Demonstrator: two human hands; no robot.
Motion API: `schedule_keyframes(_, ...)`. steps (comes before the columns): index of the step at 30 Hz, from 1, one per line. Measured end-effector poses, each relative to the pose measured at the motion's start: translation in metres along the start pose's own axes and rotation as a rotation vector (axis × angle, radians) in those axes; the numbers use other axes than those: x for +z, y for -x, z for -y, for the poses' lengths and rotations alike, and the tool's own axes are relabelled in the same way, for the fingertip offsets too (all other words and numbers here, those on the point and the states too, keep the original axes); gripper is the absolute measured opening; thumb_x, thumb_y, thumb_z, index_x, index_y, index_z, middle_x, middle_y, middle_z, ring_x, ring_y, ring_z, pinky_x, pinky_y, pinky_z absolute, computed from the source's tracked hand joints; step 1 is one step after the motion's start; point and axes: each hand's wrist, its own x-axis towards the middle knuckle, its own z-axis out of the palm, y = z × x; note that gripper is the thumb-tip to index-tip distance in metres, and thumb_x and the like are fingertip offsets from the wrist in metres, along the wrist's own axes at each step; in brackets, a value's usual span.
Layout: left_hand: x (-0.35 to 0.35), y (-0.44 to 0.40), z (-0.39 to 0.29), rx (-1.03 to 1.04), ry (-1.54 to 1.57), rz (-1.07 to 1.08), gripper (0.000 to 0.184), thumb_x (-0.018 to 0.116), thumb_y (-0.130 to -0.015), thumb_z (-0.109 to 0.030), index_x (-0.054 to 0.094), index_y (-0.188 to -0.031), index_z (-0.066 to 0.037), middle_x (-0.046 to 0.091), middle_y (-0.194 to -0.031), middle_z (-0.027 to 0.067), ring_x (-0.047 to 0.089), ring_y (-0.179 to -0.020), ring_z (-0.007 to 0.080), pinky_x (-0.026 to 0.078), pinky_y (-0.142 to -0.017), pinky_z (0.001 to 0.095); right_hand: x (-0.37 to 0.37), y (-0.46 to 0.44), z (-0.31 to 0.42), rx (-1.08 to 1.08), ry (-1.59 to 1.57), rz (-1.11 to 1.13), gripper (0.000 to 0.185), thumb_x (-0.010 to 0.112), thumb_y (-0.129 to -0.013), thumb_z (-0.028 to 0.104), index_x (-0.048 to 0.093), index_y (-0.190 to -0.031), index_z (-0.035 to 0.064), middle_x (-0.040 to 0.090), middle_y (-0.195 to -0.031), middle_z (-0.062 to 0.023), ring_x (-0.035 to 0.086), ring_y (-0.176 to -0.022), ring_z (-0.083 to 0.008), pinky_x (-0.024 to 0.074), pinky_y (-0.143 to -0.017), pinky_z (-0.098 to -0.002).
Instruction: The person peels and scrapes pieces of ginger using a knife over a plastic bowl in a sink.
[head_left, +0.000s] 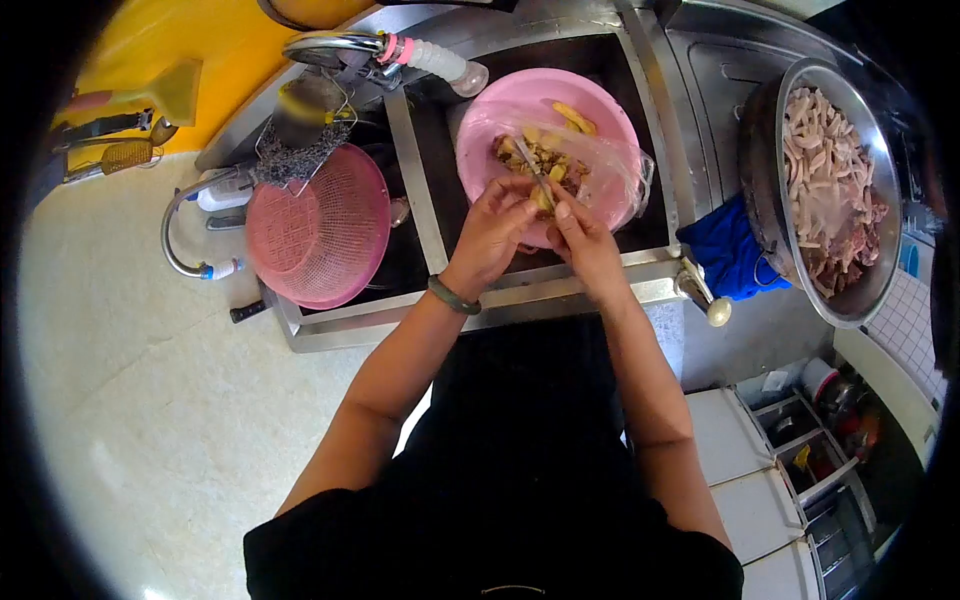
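Note:
Both my hands are over a pink basin (478,110) set in the sink. My left hand (497,222), with a dark green bangle at the wrist, is closed on a yellowish piece of ginger (543,198). My right hand (588,245) is closed on a slim knife (531,158), its blade pointing up and left across the ginger; the fingers hide its handle. Inside the basin lie brown and yellow scraps, a longer peeled yellow piece (574,118) and a clear plastic bag (618,165).
A pink colander (318,225) stands at the left of the sink, beside a flexible tap hose (440,62). On the right is a large metal bowl (885,265) of cut pale strips and meat. Blue cloth (730,250) hangs below it. Utensils lie at the upper left.

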Motion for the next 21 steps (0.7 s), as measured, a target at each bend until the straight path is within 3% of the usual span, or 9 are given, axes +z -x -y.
schedule_keyframes(3, 0.01, 0.001, -0.004, -0.014, 0.032, -0.06, 0.029, 0.054, -0.091, -0.006, 0.049, -0.12, -0.003, 0.055, -0.119, 0.0068, 0.052, -0.112, 0.0194, 0.04, -0.099, 0.0342, -0.01, 0.003, 0.005, 0.144, -0.074, 0.018, 0.043, 0.05, -0.097, 0.029, 0.047, -0.135, 0.0099, 0.058, -0.106, -0.0014, 0.049, -0.082, -0.0062, 0.0434, -0.071, -0.0195)
schedule_keyframes(8, 0.021, 0.004, -0.002, 0.003, 0.032, -0.049, 0.032, 0.053, -0.093, -0.015, 0.048, -0.122, -0.003, 0.056, -0.119, 0.0061, 0.053, -0.111, 0.0171, 0.039, -0.1, 0.0348, 0.006, 0.007, 0.002, -0.249, 0.368, -0.112, 0.043, 0.05, -0.097, 0.031, 0.047, -0.136, 0.0129, 0.062, -0.116, -0.0103, 0.06, -0.099, -0.0172, 0.0467, -0.086, -0.0281)
schedule_keyframes(11, 0.028, 0.009, -0.001, 0.007, 0.042, -0.076, 0.032, 0.053, -0.093, -0.014, 0.048, -0.122, -0.002, 0.057, -0.119, 0.0062, 0.053, -0.11, 0.0168, 0.04, -0.099, 0.034, 0.006, 0.008, 0.006, -0.291, 0.438, -0.149, 0.041, 0.051, -0.096, 0.033, 0.049, -0.135, 0.0185, 0.059, -0.123, -0.015, 0.057, -0.113, -0.0231, 0.0434, -0.094, -0.0322)
schedule_keyframes(14, 0.023, 0.01, -0.001, -0.026, 0.058, -0.065, 0.029, 0.052, -0.093, -0.012, 0.049, -0.121, -0.002, 0.058, -0.117, 0.0064, 0.055, -0.109, 0.017, 0.041, -0.098, 0.0332, 0.005, 0.009, 0.005, -0.326, 0.519, -0.18, 0.039, 0.051, -0.095, 0.034, 0.051, -0.133, 0.023, 0.059, -0.122, -0.0162, 0.057, -0.114, -0.0257, 0.0447, -0.093, -0.0329)
schedule_keyframes(17, 0.024, 0.011, 0.0, 0.008, 0.052, -0.108, 0.028, 0.054, -0.092, -0.007, 0.047, -0.118, -0.001, 0.057, -0.117, 0.0089, 0.055, -0.111, 0.0193, 0.043, -0.099, 0.0347, 0.007, 0.014, 0.016, -0.244, 0.564, -0.125, 0.041, 0.049, -0.098, 0.026, 0.048, -0.135, 0.0096, 0.059, -0.123, -0.011, 0.05, -0.115, -0.0143, 0.038, -0.098, -0.029)
schedule_keyframes(20, 0.026, 0.011, 0.0, 0.022, 0.072, -0.12, 0.03, 0.057, -0.091, -0.007, 0.046, -0.119, 0.0, 0.057, -0.116, 0.0096, 0.056, -0.109, 0.0195, 0.044, -0.098, 0.0345, 0.005, 0.014, 0.012, -0.289, 0.555, -0.129, 0.041, 0.05, -0.097, 0.028, 0.049, -0.134, 0.011, 0.06, -0.123, -0.011, 0.05, -0.115, -0.0143, 0.0385, -0.098, -0.0289)
schedule_keyframes(21, 0.027, 0.011, 0.001, 0.022, 0.063, -0.126, 0.029, 0.056, -0.091, -0.008, 0.047, -0.118, 0.0, 0.058, -0.116, 0.0091, 0.056, -0.109, 0.0191, 0.043, -0.098, 0.0341, 0.004, 0.013, 0.009, -0.316, 0.56, -0.147, 0.039, 0.05, -0.096, 0.03, 0.051, -0.133, 0.0153, 0.06, -0.121, -0.0128, 0.054, -0.113, -0.0193, 0.0416, -0.095, -0.0308)
